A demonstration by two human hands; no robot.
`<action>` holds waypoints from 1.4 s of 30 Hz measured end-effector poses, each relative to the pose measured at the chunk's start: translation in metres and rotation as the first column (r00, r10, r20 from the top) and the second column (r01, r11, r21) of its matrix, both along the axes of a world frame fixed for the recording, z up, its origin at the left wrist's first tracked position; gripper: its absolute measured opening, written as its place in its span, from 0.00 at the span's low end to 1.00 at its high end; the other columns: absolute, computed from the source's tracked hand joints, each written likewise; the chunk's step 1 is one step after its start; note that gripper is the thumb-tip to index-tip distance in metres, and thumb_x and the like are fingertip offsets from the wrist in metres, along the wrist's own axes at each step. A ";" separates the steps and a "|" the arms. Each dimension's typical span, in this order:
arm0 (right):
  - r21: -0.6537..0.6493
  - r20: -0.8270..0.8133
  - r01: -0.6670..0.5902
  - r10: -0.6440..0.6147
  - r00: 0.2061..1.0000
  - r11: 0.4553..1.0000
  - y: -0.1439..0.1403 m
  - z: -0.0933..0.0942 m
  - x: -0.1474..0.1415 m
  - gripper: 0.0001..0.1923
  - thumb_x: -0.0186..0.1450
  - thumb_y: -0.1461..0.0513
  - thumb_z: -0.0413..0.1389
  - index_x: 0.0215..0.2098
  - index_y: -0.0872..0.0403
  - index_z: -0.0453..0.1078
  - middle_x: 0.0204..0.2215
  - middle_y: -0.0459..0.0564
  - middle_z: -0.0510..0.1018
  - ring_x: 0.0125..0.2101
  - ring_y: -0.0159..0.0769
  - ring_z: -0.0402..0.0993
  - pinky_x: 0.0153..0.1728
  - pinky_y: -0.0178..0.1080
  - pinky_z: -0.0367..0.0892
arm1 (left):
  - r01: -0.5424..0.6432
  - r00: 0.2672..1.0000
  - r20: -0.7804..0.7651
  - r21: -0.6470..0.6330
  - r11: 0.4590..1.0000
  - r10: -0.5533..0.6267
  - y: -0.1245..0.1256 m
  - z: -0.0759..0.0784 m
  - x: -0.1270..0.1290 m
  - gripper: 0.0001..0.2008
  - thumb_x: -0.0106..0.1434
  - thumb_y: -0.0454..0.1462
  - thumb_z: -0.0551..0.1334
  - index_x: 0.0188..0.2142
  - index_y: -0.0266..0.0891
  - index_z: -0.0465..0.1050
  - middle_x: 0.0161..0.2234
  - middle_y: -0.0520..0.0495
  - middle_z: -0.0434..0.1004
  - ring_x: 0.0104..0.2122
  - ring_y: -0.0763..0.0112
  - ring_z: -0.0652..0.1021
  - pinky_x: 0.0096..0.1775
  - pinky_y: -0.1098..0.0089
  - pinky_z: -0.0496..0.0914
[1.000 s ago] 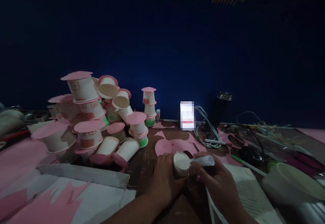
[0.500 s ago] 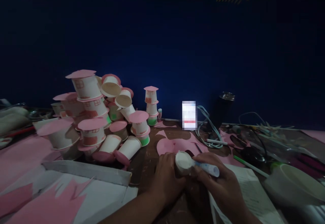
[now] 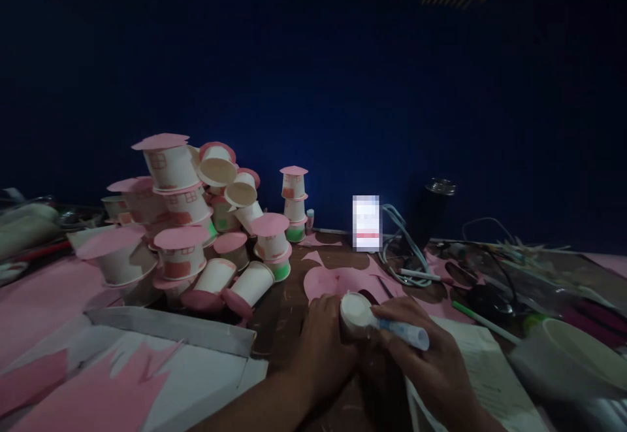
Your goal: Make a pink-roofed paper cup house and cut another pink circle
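In the middle at the front, my left hand (image 3: 326, 340) is wrapped round a small white paper cup (image 3: 356, 310), its round end facing up towards me. My right hand (image 3: 424, 347) grips a slim tube (image 3: 404, 332) with blue print and a pale, translucent end pointing right. The tube's other end is at the cup's right rim; my fingers partly hide it, so contact cannot be made out. Just beyond the hands lie cut pink paper pieces (image 3: 321, 282).
Stacked paper-cup houses (image 3: 179, 206) with pink roofs crowd the left, beside a small cup tower (image 3: 294, 206). A white box lid (image 3: 196, 376) holds pink scraps. Behind stand a lit phone (image 3: 366, 223), a coiled cable (image 3: 399, 262) and a dark bottle (image 3: 431, 216); a bowl (image 3: 563, 360) sits right.
The tube in my right hand has shifted slightly right and down, and its outer end tilts lower. My left hand keeps its hold on the cup. The whole view has drifted slightly.
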State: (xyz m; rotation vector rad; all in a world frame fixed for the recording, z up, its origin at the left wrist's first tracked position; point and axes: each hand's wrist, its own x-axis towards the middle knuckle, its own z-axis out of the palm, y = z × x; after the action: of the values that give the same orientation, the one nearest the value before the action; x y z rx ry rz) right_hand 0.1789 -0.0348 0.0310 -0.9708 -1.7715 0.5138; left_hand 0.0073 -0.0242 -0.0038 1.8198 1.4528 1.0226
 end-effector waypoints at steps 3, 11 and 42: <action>-0.006 0.007 -0.018 0.018 1.000 1.000 -0.001 0.002 -0.002 0.11 0.60 0.65 0.58 0.40 0.46 0.76 0.36 0.47 0.78 0.38 0.37 0.76 0.38 0.34 0.71 | 0.004 1.000 0.006 -0.008 1.000 -0.004 -0.001 0.001 -0.001 0.21 0.48 0.37 0.67 0.44 0.42 0.71 0.43 0.45 0.72 0.43 0.57 0.70 0.44 0.61 0.64; -0.137 -0.057 0.045 -0.053 0.997 0.989 -0.005 0.004 -0.006 0.08 0.58 0.63 0.57 0.36 0.50 0.76 0.34 0.49 0.79 0.35 0.40 0.76 0.35 0.36 0.71 | -0.019 0.999 0.031 -0.007 1.000 0.019 -0.001 0.003 0.002 0.26 0.47 0.37 0.68 0.48 0.43 0.70 0.45 0.45 0.73 0.45 0.57 0.71 0.46 0.60 0.65; -0.401 -0.340 0.098 -0.247 0.907 0.911 -0.006 0.001 -0.019 0.17 0.56 0.50 0.62 0.36 0.53 0.72 0.22 0.46 0.78 0.21 0.37 0.75 0.22 0.36 0.71 | -0.049 0.998 0.025 -0.025 0.998 0.050 0.004 0.002 0.001 0.27 0.46 0.39 0.69 0.47 0.41 0.70 0.45 0.45 0.73 0.45 0.56 0.71 0.46 0.61 0.65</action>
State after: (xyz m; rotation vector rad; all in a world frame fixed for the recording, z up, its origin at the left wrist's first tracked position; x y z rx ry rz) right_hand 0.1595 -0.0405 0.0320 -1.1879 -1.2387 0.8858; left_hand 0.0080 -0.0205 -0.0021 1.7558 1.4952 1.0441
